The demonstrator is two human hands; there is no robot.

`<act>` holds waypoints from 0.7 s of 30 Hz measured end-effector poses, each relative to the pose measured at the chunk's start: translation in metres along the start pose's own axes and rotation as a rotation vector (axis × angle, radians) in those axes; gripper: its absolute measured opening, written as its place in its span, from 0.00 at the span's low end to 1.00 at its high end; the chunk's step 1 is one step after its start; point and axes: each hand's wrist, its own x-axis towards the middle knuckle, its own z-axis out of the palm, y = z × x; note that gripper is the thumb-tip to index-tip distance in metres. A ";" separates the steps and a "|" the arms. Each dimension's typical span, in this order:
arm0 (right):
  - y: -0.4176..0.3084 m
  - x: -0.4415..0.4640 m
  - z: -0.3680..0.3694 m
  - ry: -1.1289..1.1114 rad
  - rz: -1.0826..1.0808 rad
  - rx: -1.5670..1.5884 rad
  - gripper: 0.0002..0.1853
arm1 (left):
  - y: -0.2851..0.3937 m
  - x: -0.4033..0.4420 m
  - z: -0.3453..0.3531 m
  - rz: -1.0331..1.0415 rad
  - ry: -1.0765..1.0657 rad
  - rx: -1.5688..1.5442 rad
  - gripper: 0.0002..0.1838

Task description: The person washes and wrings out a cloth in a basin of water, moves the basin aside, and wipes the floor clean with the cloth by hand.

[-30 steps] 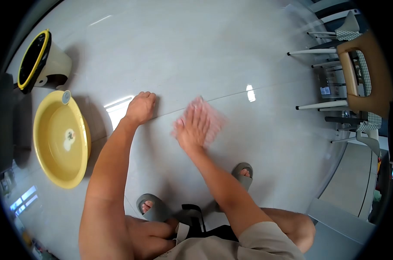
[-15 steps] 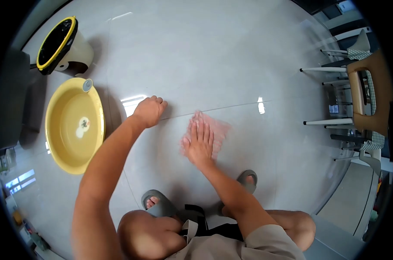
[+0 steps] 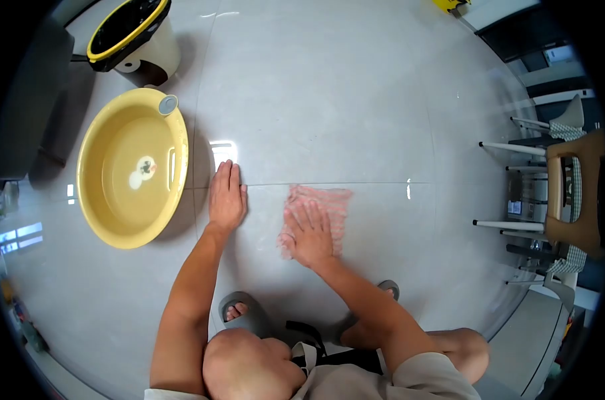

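Spread on the grey tiled floor [image 3: 356, 127] is a pink striped cloth [image 3: 336, 203]. My right hand [image 3: 310, 233] presses flat on top of it, fingers stretched out, hiding its middle and lower left part. To the left, my left hand [image 3: 228, 198] rests on the bare tile with its fingers straight and the palm down. It holds nothing. Beside it on the left stands a yellow basin [image 3: 92, 167] with water in it and a pattern on its bottom.
A bin [image 3: 162, 57] with a black liner and yellow rim stands behind the basin. Chairs [image 3: 556, 180] with white legs are on the right. A dark piece of furniture [image 3: 32, 107] borders the left. My slippers [image 3: 242, 310] are close below my hands.
My left hand has opened from a loose fist and come down flat on the floor. My right hand and the cloth have shifted slightly, and the view has turned a little.
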 end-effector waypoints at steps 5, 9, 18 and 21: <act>0.009 0.085 -0.002 0.043 -0.133 -0.017 0.34 | -0.008 -0.002 0.007 0.001 0.045 -0.072 0.29; 0.044 0.145 -0.002 0.068 0.036 -0.056 0.34 | -0.010 -0.002 0.006 0.001 0.044 -0.114 0.32; -0.023 0.048 0.011 -0.050 -0.152 -0.054 0.38 | -0.015 -0.004 0.008 -0.065 0.086 -0.216 0.32; -0.027 0.095 0.006 -0.016 -0.224 -0.033 0.35 | -0.016 -0.008 0.005 -0.086 0.094 -0.252 0.32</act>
